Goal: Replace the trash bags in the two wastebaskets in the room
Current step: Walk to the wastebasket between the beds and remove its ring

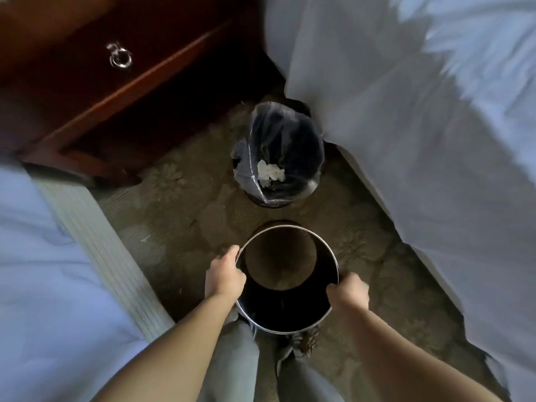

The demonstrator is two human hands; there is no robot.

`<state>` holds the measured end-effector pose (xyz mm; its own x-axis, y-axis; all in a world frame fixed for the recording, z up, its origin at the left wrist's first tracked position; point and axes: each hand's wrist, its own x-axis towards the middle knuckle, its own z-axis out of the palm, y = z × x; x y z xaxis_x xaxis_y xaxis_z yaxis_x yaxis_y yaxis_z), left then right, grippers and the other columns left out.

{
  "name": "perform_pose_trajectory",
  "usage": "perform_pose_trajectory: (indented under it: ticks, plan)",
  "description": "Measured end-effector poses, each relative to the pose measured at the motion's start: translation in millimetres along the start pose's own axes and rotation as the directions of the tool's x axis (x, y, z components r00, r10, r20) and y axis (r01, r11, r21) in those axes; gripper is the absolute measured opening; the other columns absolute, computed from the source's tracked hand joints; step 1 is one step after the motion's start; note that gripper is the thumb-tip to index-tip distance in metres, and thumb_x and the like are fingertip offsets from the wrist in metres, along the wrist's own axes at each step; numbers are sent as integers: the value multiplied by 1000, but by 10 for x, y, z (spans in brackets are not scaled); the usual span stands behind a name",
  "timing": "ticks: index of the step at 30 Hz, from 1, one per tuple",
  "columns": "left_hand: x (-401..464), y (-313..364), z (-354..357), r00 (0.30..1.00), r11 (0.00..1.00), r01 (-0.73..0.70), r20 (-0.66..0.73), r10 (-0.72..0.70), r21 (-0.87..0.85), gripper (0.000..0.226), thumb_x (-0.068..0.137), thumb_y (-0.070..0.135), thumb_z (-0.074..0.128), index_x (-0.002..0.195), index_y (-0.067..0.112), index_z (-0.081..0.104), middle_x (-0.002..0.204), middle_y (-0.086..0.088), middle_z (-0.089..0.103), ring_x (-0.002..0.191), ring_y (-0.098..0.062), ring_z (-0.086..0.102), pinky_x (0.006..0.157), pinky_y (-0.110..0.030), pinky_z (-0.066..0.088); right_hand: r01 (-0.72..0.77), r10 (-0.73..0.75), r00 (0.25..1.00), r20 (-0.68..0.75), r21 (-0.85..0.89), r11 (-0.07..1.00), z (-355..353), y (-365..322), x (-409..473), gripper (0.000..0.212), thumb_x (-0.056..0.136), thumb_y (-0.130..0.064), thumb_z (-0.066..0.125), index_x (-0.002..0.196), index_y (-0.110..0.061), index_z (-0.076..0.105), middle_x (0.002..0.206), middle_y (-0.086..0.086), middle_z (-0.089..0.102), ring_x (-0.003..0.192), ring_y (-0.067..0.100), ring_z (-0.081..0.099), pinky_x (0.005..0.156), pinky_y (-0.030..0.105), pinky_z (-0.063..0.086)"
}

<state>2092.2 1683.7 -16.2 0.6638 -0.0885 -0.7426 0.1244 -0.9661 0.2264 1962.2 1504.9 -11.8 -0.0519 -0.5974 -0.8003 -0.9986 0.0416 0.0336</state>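
I hold a black wastebasket (290,311) with a shiny metal rim just above my knees. It has no bag in it and I see its brown bottom. My left hand (224,275) grips the rim on the left side. My right hand (348,290) grips the rim on the right side. A second wastebasket (301,140) stands on the carpet farther ahead, lined with a clear trash bag (246,158). Crumpled white tissue (271,172) lies inside that bag.
A dark wooden nightstand (95,82) with a ring pull stands at the upper left. White bedding (435,126) hangs down on the right, and another bed (52,256) borders the left. Patterned carpet (179,216) forms a narrow aisle between them.
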Motion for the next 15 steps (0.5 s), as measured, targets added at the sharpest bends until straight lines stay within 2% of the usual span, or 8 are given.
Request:
perform_pose_trajectory:
  ticks: [4,8,11,12,14,15]
  plan:
    - [273,-40,130,998,1000,19,59,-20,22,57,92,6,52,145,26,41,133,-17,56,118,-33,57,99,-37,44,34,-33,999,22,-31,999,142,-87,258,26,83,-10,54,107,-5,64,110,21,66,106,38,62,84,37,51]
    - [419,-88,166,976,997,73,204,-79,38,63,90,7,50,147,29,36,136,-15,54,123,-33,53,105,-37,42,18,5,988,155,-143,990,204,-92,469,28,83,-11,55,108,-4,66,105,15,68,105,32,66,75,28,50]
    - [465,-126,111,936,989,144,331,-121,-44,67,87,6,50,146,35,35,142,-8,53,127,-29,50,108,-37,40,33,65,924,377,-248,968,239,-67,655,39,88,-9,58,126,2,57,118,16,63,113,30,60,95,36,50]
    - [471,-122,85,926,982,170,354,-131,-81,66,88,8,53,146,35,36,143,-7,52,128,-29,50,109,-37,40,-19,111,907,407,-224,974,209,-111,625,42,88,-12,62,127,1,55,117,15,62,111,28,59,94,35,48]
    - [462,-60,1,925,966,199,358,-129,-167,60,90,15,59,143,32,41,142,-6,52,128,-26,50,109,-37,38,-49,81,940,333,-105,993,70,-266,438,47,82,-17,71,124,0,58,109,14,64,103,28,61,88,31,48]
    - [451,9,-68,936,953,202,330,-121,-224,53,91,17,59,140,29,45,140,-5,55,126,-25,52,108,-34,38,-9,36,964,265,-103,995,-8,-383,343,47,81,-18,70,123,-1,58,112,15,65,106,30,62,89,31,49]
